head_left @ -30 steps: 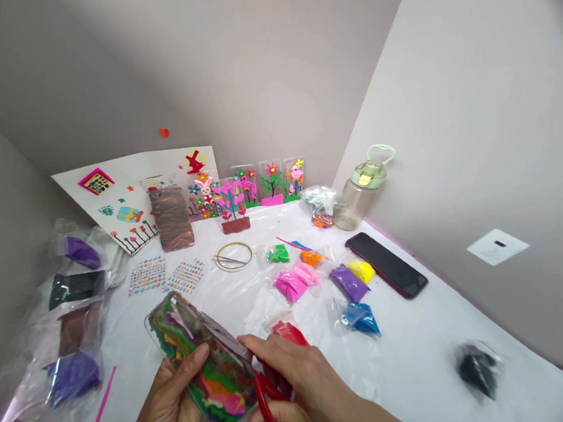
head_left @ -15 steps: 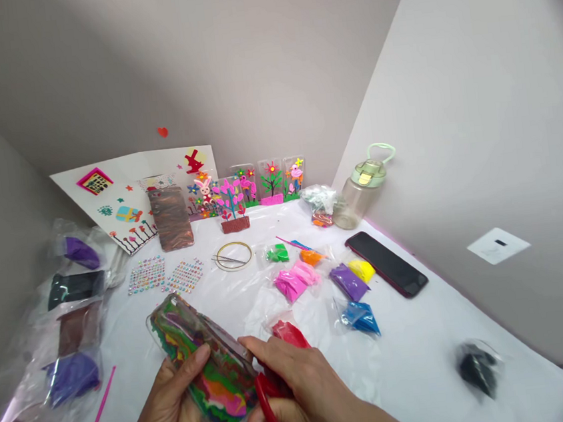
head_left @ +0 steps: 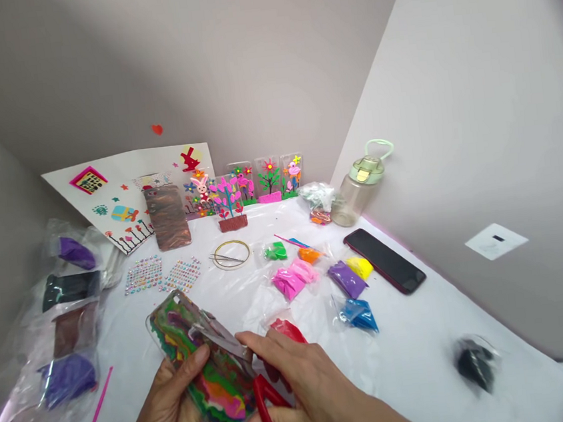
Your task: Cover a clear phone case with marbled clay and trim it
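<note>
Red-handled scissors (head_left: 262, 404) in right hand (head_left: 307, 383); left hand (head_left: 169, 407) holds marbled case (head_left: 214, 389).

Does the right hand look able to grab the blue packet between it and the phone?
Probably not just yet: the right hand is holding the red-handled scissors. The way to the blue packet otherwise looks free, with nothing standing between them.

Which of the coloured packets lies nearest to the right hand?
The bright red packet, just beyond the right hand and partly hidden behind it; the others, such as the pink ones, lie clearly farther away.
</note>
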Demonstrator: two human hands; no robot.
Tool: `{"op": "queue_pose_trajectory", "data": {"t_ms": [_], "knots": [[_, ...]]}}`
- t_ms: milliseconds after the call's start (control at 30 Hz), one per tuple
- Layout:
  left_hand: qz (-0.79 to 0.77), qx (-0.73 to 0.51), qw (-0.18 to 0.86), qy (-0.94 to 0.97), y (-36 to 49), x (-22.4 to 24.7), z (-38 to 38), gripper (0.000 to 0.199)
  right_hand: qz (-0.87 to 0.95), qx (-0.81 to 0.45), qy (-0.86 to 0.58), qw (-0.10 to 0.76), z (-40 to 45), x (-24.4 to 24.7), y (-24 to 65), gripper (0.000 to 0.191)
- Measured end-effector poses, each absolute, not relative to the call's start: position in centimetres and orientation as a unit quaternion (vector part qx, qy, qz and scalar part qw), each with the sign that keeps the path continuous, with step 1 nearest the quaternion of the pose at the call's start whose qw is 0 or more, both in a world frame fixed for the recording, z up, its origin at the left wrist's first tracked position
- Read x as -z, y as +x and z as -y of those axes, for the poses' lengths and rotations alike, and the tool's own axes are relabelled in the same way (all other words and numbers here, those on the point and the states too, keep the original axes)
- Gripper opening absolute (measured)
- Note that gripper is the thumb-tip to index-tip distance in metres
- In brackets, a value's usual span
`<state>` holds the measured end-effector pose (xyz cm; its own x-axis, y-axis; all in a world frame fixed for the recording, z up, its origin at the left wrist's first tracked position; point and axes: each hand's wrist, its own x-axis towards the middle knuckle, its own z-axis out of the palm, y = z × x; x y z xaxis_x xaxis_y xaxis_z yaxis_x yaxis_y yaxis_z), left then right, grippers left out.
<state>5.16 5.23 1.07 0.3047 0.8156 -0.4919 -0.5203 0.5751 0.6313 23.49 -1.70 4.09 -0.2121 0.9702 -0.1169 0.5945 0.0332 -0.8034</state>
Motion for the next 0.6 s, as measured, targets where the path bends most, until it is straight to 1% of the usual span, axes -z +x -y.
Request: {"op": "queue_pose_trajectory", "data": {"t_ms": [100,267,467,600], "knots": [[-0.419,-0.419,0.785,0.179,5.2,-0.9,-5.0,0.073,0.66,-0.405,-0.58,0.253,1.5,-4.6,23.5,0.073],[-0.415,-0.404,0.792,0.191,5.5,-1.0,-4.8,0.07,0.658,-0.405,-0.565,0.289,1.4,-5.1,23.4,0.057],[-0.423,-0.37,0.804,0.194,6.0,-1.2,-4.4,0.079,0.648,-0.409,-0.57,0.296,1.4,-5.8,23.3,0.056],[-0.421,-0.357,0.814,0.182,5.9,-1.0,-4.2,0.079,0.646,-0.412,-0.561,0.314,1.5,-5.3,23.4,0.045]]}}
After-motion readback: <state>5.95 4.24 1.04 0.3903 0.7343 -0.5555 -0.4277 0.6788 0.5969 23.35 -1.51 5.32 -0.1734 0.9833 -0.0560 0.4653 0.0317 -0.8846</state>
